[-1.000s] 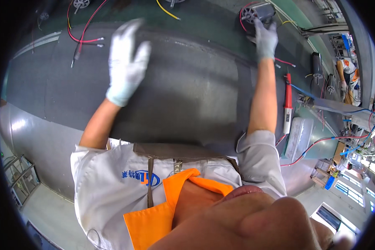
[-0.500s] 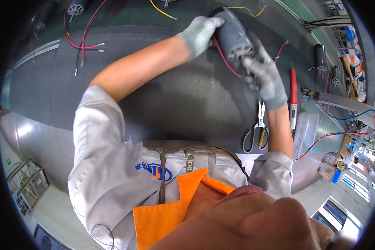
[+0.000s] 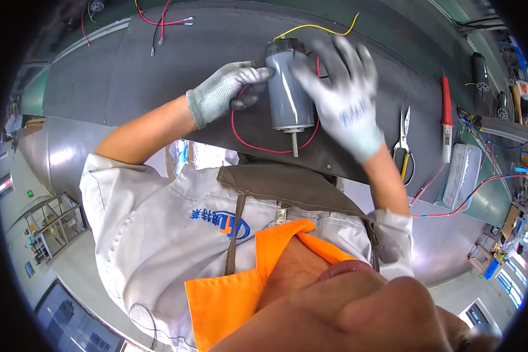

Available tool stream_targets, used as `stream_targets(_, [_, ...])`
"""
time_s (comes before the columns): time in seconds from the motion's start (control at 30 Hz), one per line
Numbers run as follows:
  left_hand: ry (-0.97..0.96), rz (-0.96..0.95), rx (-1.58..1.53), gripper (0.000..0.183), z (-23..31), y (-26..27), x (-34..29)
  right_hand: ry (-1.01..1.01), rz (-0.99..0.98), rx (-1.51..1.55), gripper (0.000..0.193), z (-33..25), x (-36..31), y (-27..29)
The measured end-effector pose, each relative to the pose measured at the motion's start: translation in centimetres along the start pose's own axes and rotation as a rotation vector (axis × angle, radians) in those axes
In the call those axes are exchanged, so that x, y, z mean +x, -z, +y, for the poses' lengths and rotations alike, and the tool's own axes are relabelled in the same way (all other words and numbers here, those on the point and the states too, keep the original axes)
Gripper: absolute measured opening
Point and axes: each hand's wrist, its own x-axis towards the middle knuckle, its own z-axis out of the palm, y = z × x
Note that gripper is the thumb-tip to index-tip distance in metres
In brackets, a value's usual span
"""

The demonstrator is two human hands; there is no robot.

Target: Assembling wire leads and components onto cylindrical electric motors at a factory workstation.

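A grey cylindrical electric motor with a black end cap lies on the dark bench, its metal shaft pointing toward me. My gloved left hand is beside its left flank, thumb tip at the casing and the other fingers loosely bent, apart from the thumb. Over the motor's right side hovers my gloved right hand, fingers spread and smeared by motion. A red wire loops from near my left fingers around the shaft end and up the right side. From the black cap a yellow wire curves away to the right.
Scissors lie right of my right hand. Farther right are a red-handled tool and a grey tray. Red and black leads lie at the far left. Other motors stand at the far right.
The motor has come nearer and now lies with its shaft toward me. My left hand has eased from its top end to its side; my right hand has left the shaft end and spread open.
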Motion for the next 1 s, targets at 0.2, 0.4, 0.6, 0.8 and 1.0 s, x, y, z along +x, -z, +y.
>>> stream_targets(0.2, [-0.032, -0.031, -0.077, 0.022, -0.5, 1.4, 0.3, -0.436, -0.668, 0.701, 0.057, 10.5, 3.0, -2.2])
stream_targets(0.4, [0.071, -0.113, 0.038, 0.039, 0.6, 1.7, 0.0, -0.509, -1.029, 0.789, 0.033, 5.7, 8.0, 10.5])
stream_targets(0.6, [0.055, -0.303, 0.597, 0.083, 8.3, -5.3, 3.5, 0.169, -0.666, 0.811, 0.017, -11.7, 4.7, -1.2])
stream_targets(0.8, [-0.451, 0.018, 1.388, 0.051, 4.6, -4.6, 9.4, -0.069, -0.988, 1.333, 0.031, -12.6, 7.1, 1.3])
stream_targets(1.0, [-0.911, 0.217, 1.364, 0.029, 1.0, -3.7, 10.5, -0.687, -0.346, 1.195, 0.045, 6.0, -8.5, 10.0])
